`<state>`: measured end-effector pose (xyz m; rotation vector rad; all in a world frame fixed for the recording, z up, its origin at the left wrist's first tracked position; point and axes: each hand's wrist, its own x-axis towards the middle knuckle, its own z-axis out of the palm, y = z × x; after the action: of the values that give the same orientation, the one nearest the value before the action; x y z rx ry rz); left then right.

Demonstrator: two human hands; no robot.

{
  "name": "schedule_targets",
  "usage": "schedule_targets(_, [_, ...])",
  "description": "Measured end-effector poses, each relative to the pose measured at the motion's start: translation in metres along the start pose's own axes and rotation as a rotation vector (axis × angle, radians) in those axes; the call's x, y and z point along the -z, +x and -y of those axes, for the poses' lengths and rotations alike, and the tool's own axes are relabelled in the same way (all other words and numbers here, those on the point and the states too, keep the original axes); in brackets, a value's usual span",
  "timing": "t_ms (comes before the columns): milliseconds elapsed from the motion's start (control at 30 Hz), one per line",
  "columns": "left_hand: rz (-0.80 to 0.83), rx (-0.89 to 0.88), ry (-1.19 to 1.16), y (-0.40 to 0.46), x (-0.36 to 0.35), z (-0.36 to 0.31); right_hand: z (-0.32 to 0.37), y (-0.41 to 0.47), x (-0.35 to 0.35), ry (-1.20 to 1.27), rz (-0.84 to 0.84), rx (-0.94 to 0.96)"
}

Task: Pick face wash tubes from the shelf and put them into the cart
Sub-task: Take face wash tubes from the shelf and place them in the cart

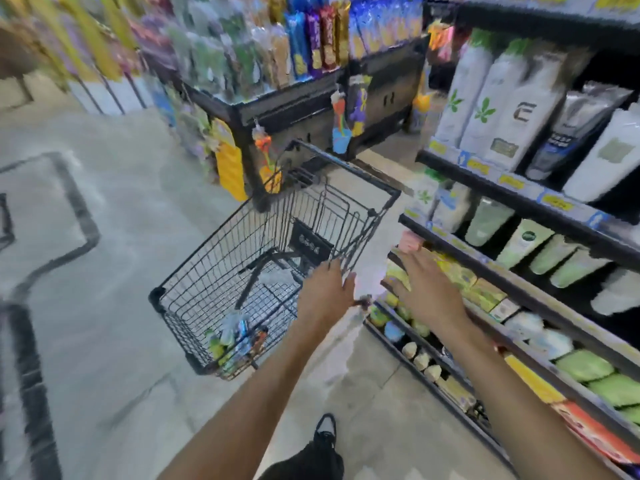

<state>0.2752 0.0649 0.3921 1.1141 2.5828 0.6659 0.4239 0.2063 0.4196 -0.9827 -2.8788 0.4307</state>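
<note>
Right hand point(427, 292), fingers spread and empty, is reaching toward light, squeezable face wash tubes point(523, 242) at frame right; mid-body grip likely best.

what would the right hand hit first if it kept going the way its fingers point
Probably the pink box at the near end of the black metal shelf, just past the open right hand; blur leaves depth uncertain.

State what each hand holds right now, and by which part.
The left hand grips the cart at its near rim by the handle. The right hand holds nothing; its straight fingers reach toward the shelf.
</note>
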Motion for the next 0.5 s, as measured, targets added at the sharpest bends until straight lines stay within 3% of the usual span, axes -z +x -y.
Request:
schedule_targets(200, [-0.06,0.206,-0.041,-0.017,0.025,0.089,0.078,0.041,-0.043,0.045,0.097,0.157])
schedule_targets(500, [-0.027,0.483,-0.062,0.007,0.03,0.232,0.191,0.133,-0.128,-0.01,0.301,0.349])
